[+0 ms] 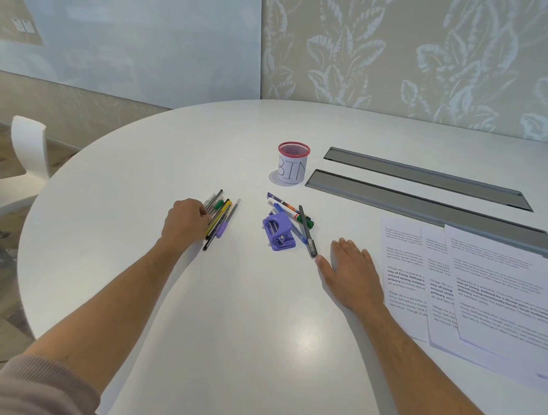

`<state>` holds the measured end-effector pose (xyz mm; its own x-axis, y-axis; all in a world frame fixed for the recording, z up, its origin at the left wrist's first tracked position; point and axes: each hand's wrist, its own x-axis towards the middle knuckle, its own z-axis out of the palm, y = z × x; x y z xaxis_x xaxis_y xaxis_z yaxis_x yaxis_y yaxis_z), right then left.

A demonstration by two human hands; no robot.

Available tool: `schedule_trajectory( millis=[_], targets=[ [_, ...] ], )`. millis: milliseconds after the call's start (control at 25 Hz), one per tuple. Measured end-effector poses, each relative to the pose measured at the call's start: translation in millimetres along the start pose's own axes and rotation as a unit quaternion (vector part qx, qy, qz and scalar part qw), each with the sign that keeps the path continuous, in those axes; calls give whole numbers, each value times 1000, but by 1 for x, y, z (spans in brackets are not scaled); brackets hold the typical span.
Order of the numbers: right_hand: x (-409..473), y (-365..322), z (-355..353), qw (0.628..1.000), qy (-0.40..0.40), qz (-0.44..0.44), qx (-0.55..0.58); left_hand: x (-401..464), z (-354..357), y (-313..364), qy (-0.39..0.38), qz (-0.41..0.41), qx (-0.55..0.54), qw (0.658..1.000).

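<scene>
Evidently the sorting is done by groups: the sorted pens (221,219) lie side by side in a tight bundle at the left of the counter (231,323), all pointing the same way, probably so they can be squared up and lifted together. The left hand (187,218) sits at their near ends with its fingers curled onto them, gripping the bundle. The right hand (351,272) lies flat and relaxed on the counter, holding nothing, its thumb tip just beside the grey pen (307,231), likely the next to go. That pen crosses a looser heap of pens (286,207) partly under the purple hole punch (279,230). Beyond stands the red mesh cup (293,163) marked BIN; printed sheets (481,292) lie overlapped at the right.
</scene>
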<state>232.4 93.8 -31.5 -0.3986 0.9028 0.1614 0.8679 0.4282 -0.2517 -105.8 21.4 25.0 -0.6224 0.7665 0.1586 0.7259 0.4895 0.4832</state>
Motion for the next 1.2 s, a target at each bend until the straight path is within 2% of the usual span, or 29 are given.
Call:
schedule_trajectory(
  millis=[120,320,440,560,720,960,1200],
  targets=[
    [0,-1,0,1000,-1,1,2,0,7,1,-7,-5,16,1000],
    [0,-1,-2,1000,-4,-3,-3,-5,7,19,43,26,28,998],
    [0,-2,-3,1000,-1,-7,-8,-15,9,45,45,87,12,995],
    [-1,-2,-5,1000,-6,-7,4,-33,18,72,3,180,-4,984],
    [-3,-4,-10,1000,-13,-5,25,-56,37,99,-48,278,14,959],
    [-1,2,-21,1000,-4,9,-10,-73,59,129,-38,410,141,900],
    [-11,9,-16,999,-5,19,-30,-84,76,149,-48,464,247,849]
  ],
)
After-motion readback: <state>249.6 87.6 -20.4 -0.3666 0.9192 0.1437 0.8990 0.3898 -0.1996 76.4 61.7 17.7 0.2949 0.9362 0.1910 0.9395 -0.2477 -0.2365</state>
